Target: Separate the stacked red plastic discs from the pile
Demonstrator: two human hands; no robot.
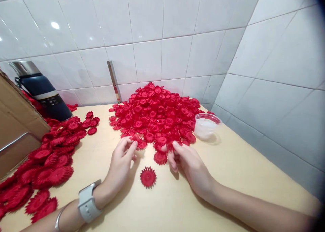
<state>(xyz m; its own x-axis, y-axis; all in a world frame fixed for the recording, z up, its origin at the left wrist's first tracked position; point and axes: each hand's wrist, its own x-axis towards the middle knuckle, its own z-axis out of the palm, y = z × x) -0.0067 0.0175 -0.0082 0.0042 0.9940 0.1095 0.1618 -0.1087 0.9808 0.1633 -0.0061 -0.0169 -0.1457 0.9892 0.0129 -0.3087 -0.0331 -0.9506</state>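
Observation:
My left hand [122, 157], with a pale watch on its wrist, pinches a red fringed fabric disc [135, 139] between thumb and fingertips. On the other side, my right hand [186, 159] is closed on another red fringed disc [173, 142], its thumb on top. Both hands are at the near edge of a big heap of such discs [157, 113]. One single disc [148, 177] lies flat on the table between my hands, touching neither. Part of each held disc is covered by the fingers or blends into the heap behind.
A clear plastic tub [206, 126] with whitish contents stands right of the heap. More red discs [61, 154] spread along the table's left side, beside a cardboard box [20, 113] and a dark blue flask [47, 93]. White tiled walls [149, 22] close off the back and right.

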